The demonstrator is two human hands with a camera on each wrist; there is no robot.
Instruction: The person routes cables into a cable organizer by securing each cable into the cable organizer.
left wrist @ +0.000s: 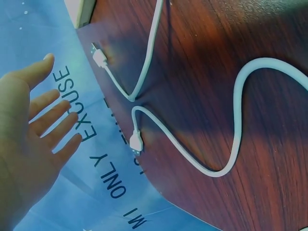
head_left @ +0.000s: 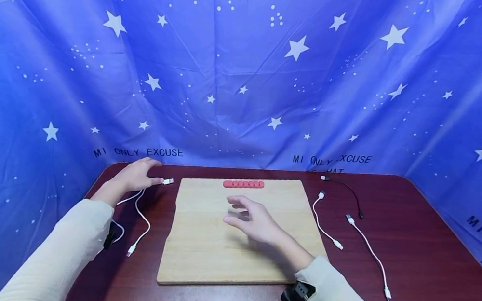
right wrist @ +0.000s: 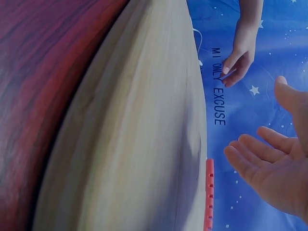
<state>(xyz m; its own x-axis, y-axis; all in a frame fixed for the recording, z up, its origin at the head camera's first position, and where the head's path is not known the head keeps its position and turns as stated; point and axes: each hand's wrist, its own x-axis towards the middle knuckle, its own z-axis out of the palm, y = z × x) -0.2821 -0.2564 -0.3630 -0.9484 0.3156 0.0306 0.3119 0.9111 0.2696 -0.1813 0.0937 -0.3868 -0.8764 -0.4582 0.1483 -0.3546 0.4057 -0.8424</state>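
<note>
My left hand (head_left: 135,177) hovers at the far left of the table, fingers loosely spread and holding nothing. In the head view its thumb overlaps the end of a white USB cable's plug (head_left: 168,181); the left wrist view shows a gap between the fingers and two white USB plugs (left wrist: 99,57). A white cable (head_left: 147,224) winds down the table below this hand. Over the middle of a wooden board (head_left: 201,248), my right hand (head_left: 257,221) hangs with relaxed fingers and nothing in them. Beyond it, a red slotted cable-holder strip (head_left: 244,184) lies along the board's far edge.
Right of the board lie a short white cable (head_left: 323,228), a longer white cable (head_left: 372,253) and a thin black cable (head_left: 351,186). A blue star-patterned curtain (head_left: 240,63) stands behind the dark red table (head_left: 434,266).
</note>
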